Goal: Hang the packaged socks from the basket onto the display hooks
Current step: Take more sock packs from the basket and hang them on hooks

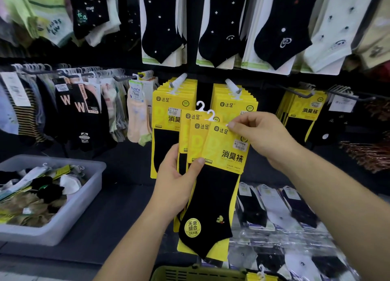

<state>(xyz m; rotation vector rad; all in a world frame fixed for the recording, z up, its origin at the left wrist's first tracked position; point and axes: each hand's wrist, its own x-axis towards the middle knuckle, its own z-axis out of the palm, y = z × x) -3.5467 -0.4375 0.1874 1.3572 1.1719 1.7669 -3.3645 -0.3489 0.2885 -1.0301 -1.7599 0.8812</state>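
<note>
Yellow sock packs, three, gripped by left hand and right hand.

Three packs of black ankle socks on bright yellow card backings are fanned out upright and overlapping, with white plastic hangers showing atop the rear two. The left hand grips their lower left side and the right hand pinches the front pack's top edge. Just behind them, two white-tipped display hooks carry rows of matching yellow packs. An olive-green slotted plastic basket sits below.
</note>
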